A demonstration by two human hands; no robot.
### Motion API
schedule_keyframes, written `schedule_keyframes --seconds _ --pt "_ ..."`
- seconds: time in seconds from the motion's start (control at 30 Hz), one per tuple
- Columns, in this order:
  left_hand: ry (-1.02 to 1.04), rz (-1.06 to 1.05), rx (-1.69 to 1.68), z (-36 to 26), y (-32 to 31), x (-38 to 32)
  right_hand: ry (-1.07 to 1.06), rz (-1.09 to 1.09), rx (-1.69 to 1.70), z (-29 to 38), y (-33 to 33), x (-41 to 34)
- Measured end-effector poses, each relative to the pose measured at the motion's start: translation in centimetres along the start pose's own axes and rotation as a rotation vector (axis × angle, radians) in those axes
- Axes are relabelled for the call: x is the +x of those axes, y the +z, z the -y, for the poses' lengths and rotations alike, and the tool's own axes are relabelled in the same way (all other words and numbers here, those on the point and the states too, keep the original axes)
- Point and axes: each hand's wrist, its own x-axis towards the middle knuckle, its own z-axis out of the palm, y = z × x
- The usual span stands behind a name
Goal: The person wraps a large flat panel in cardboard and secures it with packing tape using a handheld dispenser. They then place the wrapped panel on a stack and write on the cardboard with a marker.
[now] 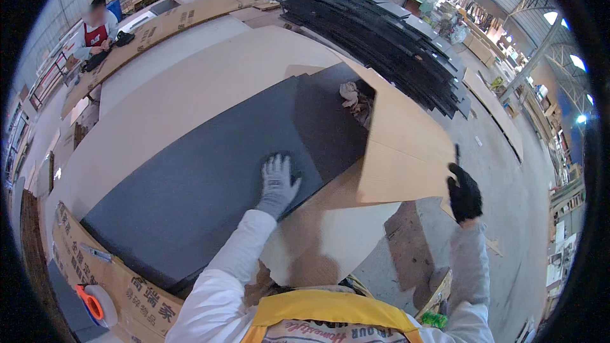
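My left hand (pixel 278 186), in a grey knit glove, lies flat with spread fingers on a dark grey panel (pixel 205 171). My right hand (pixel 464 193), in a black glove, is at the right edge of a plain cardboard sheet (pixel 405 147). Its fingers are partly curled, and a thin dark piece (pixel 457 153) stands up just above them. Whether the hand grips this piece or the cardboard, I cannot tell. The sheet is raised at an angle over the panel's right end, shading it. A crumpled rag-like bundle (pixel 350 95) sits at that end.
Printed cardboard (pixel 128 290) at lower left bears a utility knife (pixel 96 252) and a tape roll (pixel 102 305) with an orange part. Pale board (pixel 200 76) extends beneath the panel. Black panels (pixel 362 33) are stacked beyond. Another person (pixel 97 31) works at far left.
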Motion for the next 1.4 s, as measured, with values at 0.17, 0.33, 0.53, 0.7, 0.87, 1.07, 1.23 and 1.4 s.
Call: schedule_keyframes --seconds 0.17,0.33,0.53,0.7,0.87,1.07,1.23,1.4 --pt "-0.096 0.065 0.151 1.7 0.1 -0.5 -0.412 0.108 0.199 -0.2 12.2 7.5" --pt "-0.304 0.052 0.236 1.6 -0.2 -0.6 0.058 0.424 0.189 -8.3 18.5 14.6" --pt "-0.347 -0.025 0.274 2.5 0.3 -1.4 -0.227 0.252 -0.047 -27.1 18.9 15.5" --pt "-0.359 -0.089 0.298 3.4 0.7 -2.3 0.129 0.518 -0.365 -43.4 10.8 11.4" --pt "-0.435 -0.129 0.293 3.1 1.3 -1.0 0.392 0.657 -0.549 -51.3 0.3 5.2" --pt "-0.198 -0.043 0.25 -11.5 9.1 14.1 0.425 1.327 0.022 -47.9 3.6 6.4" --pt "0.092 -0.216 0.255 -23.8 17.0 30.2 0.351 1.011 0.687 -53.2 16.6 13.2" --pt "-0.375 -0.22 0.276 -24.8 22.4 36.2 0.243 0.624 0.692 -61.9 25.5 27.3"
